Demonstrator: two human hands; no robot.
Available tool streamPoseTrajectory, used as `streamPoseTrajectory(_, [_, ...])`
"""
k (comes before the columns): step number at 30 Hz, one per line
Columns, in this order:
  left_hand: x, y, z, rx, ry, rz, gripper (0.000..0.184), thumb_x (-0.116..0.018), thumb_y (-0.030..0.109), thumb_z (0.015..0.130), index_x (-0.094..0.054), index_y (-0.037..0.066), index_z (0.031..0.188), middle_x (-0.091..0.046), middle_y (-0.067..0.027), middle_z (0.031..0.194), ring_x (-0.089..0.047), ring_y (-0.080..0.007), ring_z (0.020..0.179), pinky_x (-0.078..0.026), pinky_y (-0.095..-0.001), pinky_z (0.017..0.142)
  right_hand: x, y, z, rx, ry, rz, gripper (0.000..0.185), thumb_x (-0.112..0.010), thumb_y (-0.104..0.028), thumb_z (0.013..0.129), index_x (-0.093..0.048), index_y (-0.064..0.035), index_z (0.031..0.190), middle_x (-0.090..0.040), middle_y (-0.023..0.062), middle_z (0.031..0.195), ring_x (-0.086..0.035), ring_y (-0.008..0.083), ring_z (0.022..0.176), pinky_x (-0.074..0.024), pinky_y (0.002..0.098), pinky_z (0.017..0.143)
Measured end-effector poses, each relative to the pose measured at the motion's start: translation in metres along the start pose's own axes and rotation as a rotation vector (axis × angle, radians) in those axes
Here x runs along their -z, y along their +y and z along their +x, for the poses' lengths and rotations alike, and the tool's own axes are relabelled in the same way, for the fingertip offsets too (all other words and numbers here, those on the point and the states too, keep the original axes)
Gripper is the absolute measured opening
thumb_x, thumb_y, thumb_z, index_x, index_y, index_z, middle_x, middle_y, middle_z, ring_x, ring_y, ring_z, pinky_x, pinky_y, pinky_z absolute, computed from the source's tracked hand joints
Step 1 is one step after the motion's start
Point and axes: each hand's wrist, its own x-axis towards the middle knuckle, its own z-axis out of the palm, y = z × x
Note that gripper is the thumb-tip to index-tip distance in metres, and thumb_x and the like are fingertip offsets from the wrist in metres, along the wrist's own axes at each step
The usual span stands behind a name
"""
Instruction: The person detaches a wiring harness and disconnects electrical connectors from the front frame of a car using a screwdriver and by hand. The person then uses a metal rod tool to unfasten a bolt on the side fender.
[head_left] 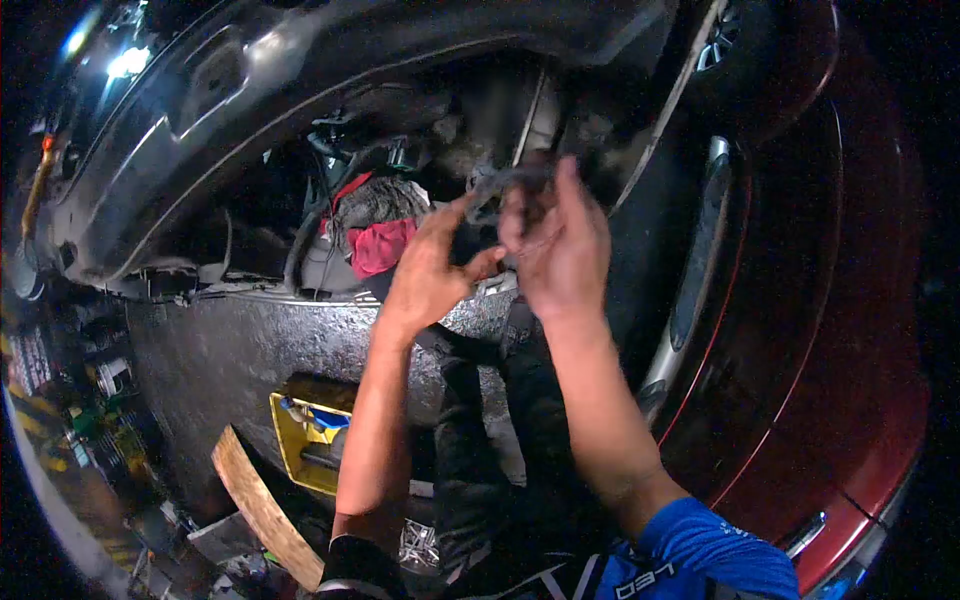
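Observation:
My left hand (428, 268) is raised in front of the open car body, its fingers stretched out and its thumb apart, pointing toward the other hand. Close beside it, my right hand (565, 250) is smeared by motion, with some fingers curled inward. A dark, curved, blurred thing (515, 180) shows at the fingertips between the hands; its kind cannot be made out. Behind the left hand, a red cloth (382, 247) lies by a grey fuzzy bundle (380, 203) inside the car's opening.
A dark car panel (300, 70) arches overhead. To the right stands a dark red car (800, 350). On the floor are a yellow crate (290, 455) with tools, a curved wooden piece (262, 505) and a pile of small metal parts (419, 545). Clutter lines the left edge.

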Motion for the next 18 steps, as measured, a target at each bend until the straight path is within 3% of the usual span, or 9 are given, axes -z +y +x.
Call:
streamPoseTrajectory(1, [-0.005, 0.002, 0.0, -0.087, 0.079, 0.159, 0.048, -0.069, 0.026, 0.093, -0.057, -0.003, 0.129, -0.062, -0.0289, 0.121, -0.063, -0.0387, 0.113, -0.054, -0.0394, 0.084, 0.004, -0.001, 0.007, -0.035, -0.06, 0.101, 0.034, -0.054, -0.036, 0.102, -0.06, -0.0025, 0.107, -0.064, 0.0095, 0.084, -0.058, 0.0166, 0.065, -0.044, 0.0275, 0.056])
streamPoseTrajectory(4, [0.001, 0.012, 0.012, 0.302, 0.186, -0.145, 0.042, -0.065, 0.027, 0.095, -0.059, -0.003, 0.124, -0.067, -0.0276, 0.108, -0.067, -0.0394, 0.102, -0.054, -0.0408, 0.079, 0.019, -0.011, 0.025, -0.143, -0.183, 0.301, 0.034, -0.059, -0.036, 0.099, -0.061, -0.0042, 0.11, -0.068, 0.0098, 0.088, -0.061, 0.0187, 0.065, -0.0483, 0.0281, 0.062])
streamPoseTrajectory(5, [0.006, 0.019, 0.017, 0.219, 0.356, -0.152, 0.034, -0.061, 0.024, 0.098, -0.061, -0.003, 0.119, -0.07, -0.0252, 0.097, -0.07, -0.0394, 0.09, -0.053, -0.0408, 0.079, 0.017, -0.012, 0.024, -0.155, -0.045, 0.217, 0.034, -0.06, -0.036, 0.099, -0.062, -0.0041, 0.109, -0.068, 0.0096, 0.088, -0.06, 0.0178, 0.066, -0.0477, 0.028, 0.063])
streamPoseTrajectory(7, [0.017, 0.025, 0.029, 0.152, 0.524, -0.195, 0.03, -0.06, 0.021, 0.098, -0.062, -0.003, 0.117, -0.069, -0.025, 0.1, -0.07, -0.0388, 0.092, -0.053, -0.0406, 0.08, 0.003, -0.016, 0.014, -0.176, 0.23, 0.048, 0.035, -0.061, -0.037, 0.098, -0.063, -0.0039, 0.108, -0.068, 0.0091, 0.087, -0.06, 0.0161, 0.067, -0.0466, 0.0279, 0.064])
streamPoseTrajectory(8, [0.023, 0.031, 0.027, 0.136, 0.519, -0.13, 0.031, -0.063, 0.015, 0.097, -0.061, -0.004, 0.122, -0.069, -0.0204, 0.11, -0.067, -0.0288, 0.101, -0.05, -0.0354, 0.091, 0.021, -0.015, 0.014, -0.202, 0.188, -0.236, 0.037, -0.061, -0.038, 0.098, -0.064, -0.0029, 0.109, -0.068, 0.0094, 0.089, -0.06, 0.0153, 0.07, -0.0464, 0.0279, 0.065])
streamPoseTrajectory(10, [0.036, 0.045, 0.03, -0.027, 0.517, -0.057, 0.026, -0.061, 0.007, 0.094, -0.062, 0.0, 0.119, -0.067, -0.0205, 0.111, -0.066, -0.0345, 0.103, -0.051, -0.038, 0.089, 0.073, -0.011, 0.015, -0.242, 0.095, -0.8, 0.04, -0.061, -0.039, 0.097, -0.065, -0.0008, 0.11, -0.069, 0.0099, 0.093, -0.06, 0.0138, 0.076, -0.0458, 0.028, 0.067])
streamPoseTrajectory(13, [0.045, 0.063, 0.031, -0.246, 0.425, 0.013, 0.036, -0.06, -0.006, 0.084, -0.062, 0.004, 0.118, -0.062, -0.0181, 0.121, -0.062, -0.037, 0.111, -0.051, -0.041, 0.092, 0.06, -0.009, -0.01, -0.026, 0.333, -0.933, 0.047, -0.06, -0.04, 0.098, -0.065, 0.0035, 0.114, -0.069, 0.0099, 0.096, -0.06, 0.0128, 0.083, -0.0459, 0.028, 0.073])
streamPoseTrajectory(15, [0.044, 0.074, 0.027, -0.315, 0.33, 0.04, 0.04, -0.059, -0.007, 0.081, -0.062, 0.005, 0.119, -0.06, -0.0178, 0.125, -0.06, -0.0372, 0.113, -0.051, -0.0423, 0.093, 0.068, -0.008, -0.012, 0.126, 0.187, -1.036, 0.052, -0.058, -0.042, 0.099, -0.062, 0.0052, 0.12, -0.068, 0.0094, 0.093, -0.061, 0.016, 0.081, -0.0482, 0.0308, 0.078])
streamPoseTrajectory(18, [0.027, 0.078, 0.023, -0.282, 0.184, 0.005, 0.052, -0.058, -0.01, 0.079, -0.057, 0.004, 0.129, -0.058, -0.0184, 0.13, -0.058, -0.038, 0.116, -0.05, -0.0433, 0.096, 0.055, -0.021, -0.032, -0.024, -0.086, -1.06, 0.046, -0.059, -0.04, 0.099, -0.064, 0.0019, 0.117, -0.068, 0.0086, 0.09, -0.061, 0.0179, 0.078, -0.0501, 0.0337, 0.075])
